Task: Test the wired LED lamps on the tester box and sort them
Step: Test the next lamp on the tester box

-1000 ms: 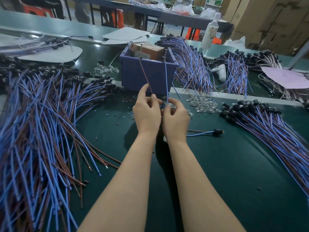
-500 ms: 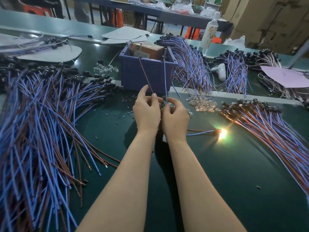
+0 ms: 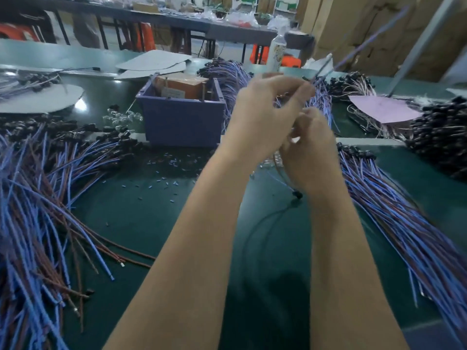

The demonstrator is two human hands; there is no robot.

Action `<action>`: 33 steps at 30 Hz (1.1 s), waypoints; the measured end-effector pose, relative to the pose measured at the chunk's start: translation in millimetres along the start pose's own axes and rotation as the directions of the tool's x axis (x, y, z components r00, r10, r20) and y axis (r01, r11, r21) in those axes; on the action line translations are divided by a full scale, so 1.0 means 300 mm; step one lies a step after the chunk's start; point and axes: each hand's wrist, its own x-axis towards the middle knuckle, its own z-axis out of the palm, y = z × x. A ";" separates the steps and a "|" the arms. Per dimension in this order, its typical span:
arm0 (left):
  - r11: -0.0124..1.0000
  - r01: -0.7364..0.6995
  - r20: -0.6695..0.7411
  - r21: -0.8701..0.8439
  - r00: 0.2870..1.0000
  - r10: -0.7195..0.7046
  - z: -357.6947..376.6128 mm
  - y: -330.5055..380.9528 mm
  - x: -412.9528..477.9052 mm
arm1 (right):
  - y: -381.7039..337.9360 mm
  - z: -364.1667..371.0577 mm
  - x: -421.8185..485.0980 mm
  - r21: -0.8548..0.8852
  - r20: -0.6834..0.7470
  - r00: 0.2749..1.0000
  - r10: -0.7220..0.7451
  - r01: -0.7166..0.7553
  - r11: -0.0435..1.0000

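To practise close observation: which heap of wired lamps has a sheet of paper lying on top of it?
The far-right heap with pale pinkish wires: a lilac sheet lies over it. The blue-and-brown heaps are uncovered.

Mat [image 3: 156, 223] centre free; left pile [image 3: 38, 210], right pile [image 3: 394, 213] flank; bin [image 3: 182, 122] beyond.

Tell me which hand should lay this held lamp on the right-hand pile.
Right, probably: the right hand grips the wires whose black lamp head dangles below it, and it is nearer the right-hand pile. The left hand pinches the wires higher up.
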 end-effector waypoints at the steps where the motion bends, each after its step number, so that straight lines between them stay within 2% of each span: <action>1: 0.997 -0.035 -0.034 0.062 0.999 0.038 0.037 0.029 0.005 | 0.017 -0.043 0.006 -0.022 -0.085 0.996 0.013 -0.015 1.000; 2: 0.993 -0.032 -0.094 0.117 0.995 0.043 0.076 0.048 0.004 | 0.037 -0.081 0.012 0.013 -0.183 0.982 0.044 -0.042 0.999; 4: 0.980 0.089 -0.178 0.177 0.982 -0.057 0.165 0.047 -0.008 | 0.077 -0.151 0.015 0.250 -0.384 0.904 0.189 -0.095 0.964; 5: 0.968 0.173 -0.131 0.181 0.980 -0.151 0.219 0.032 -0.015 | 0.096 -0.180 0.014 0.399 -0.447 0.847 0.287 -0.099 0.912; 6: 0.958 0.254 -0.026 0.134 0.967 -0.253 0.279 0.020 -0.025 | 0.117 -0.202 0.010 0.533 -0.473 0.795 0.381 -0.087 0.842; 8: 0.894 0.414 0.206 -0.171 0.902 -0.378 0.400 -0.001 -0.044 | 0.156 -0.233 -0.010 0.720 -0.465 0.704 0.536 -0.051 0.692; 9: 0.805 0.485 0.262 -0.343 0.872 -0.414 0.449 -0.003 -0.047 | 0.179 -0.244 -0.027 0.775 -0.458 0.659 0.596 -0.034 0.632; 10: 0.723 0.511 0.257 -0.465 0.859 -0.442 0.494 -0.009 -0.041 | 0.205 -0.254 -0.047 0.815 -0.453 0.611 0.649 -0.011 0.579; 11: 0.689 0.510 0.231 -0.515 0.857 -0.462 0.534 -0.019 -0.029 | 0.231 -0.263 -0.071 0.847 -0.448 0.560 0.697 0.016 0.532; 12: 0.697 0.507 0.217 -0.507 0.858 -0.465 0.569 -0.025 -0.016 | 0.259 -0.269 -0.097 0.869 -0.441 0.508 0.740 0.038 0.492; 15: 0.827 0.441 0.210 -0.350 0.897 -0.389 0.674 -0.031 0.004 | 0.341 -0.274 -0.169 0.924 -0.376 0.368 0.851 0.084 0.372; 17: 0.912 0.368 0.213 -0.178 0.920 -0.330 0.740 -0.041 -0.001 | 0.390 -0.268 -0.203 0.967 -0.254 0.321 0.913 0.103 0.233; 19: 0.958 0.283 0.265 0.038 0.922 -0.283 0.788 -0.068 -0.015 | 0.426 -0.263 -0.221 0.994 -0.108 0.305 0.946 0.032 0.103; 21: 0.944 0.231 0.342 0.234 0.890 -0.302 0.819 -0.111 -0.028 | 0.458 -0.256 -0.231 0.983 -0.015 0.329 0.944 -0.170 0.074; 23: 0.917 0.228 0.377 0.328 0.858 -0.349 0.836 -0.141 -0.031 | 0.483 -0.246 -0.236 0.923 -0.018 0.394 0.919 -0.347 0.166; 25: 0.907 0.215 0.381 0.363 0.854 -0.355 0.851 -0.159 -0.021 | 0.497 -0.233 -0.236 0.842 -0.078 0.456 0.887 -0.446 0.304; 27: 0.911 0.248 0.380 0.329 0.849 -0.368 0.855 -0.169 -0.009 | 0.501 -0.220 -0.230 0.772 -0.130 0.487 0.864 -0.498 0.397; 29: 0.918 0.355 0.369 0.178 0.840 -0.397 0.844 -0.183 -0.004 | 0.496 -0.206 -0.219 0.734 -0.153 0.492 0.857 -0.524 0.432; 31: 0.904 0.427 0.284 -0.002 0.867 -0.409 0.806 -0.190 -0.002 | 0.478 -0.184 -0.202 0.740 -0.151 0.491 0.858 -0.519 0.427; 33: 0.890 0.426 0.138 -0.163 0.903 -0.406 0.738 -0.188 0.008 | 0.441 -0.159 -0.173 0.732 -0.153 0.514 0.844 -0.515 0.446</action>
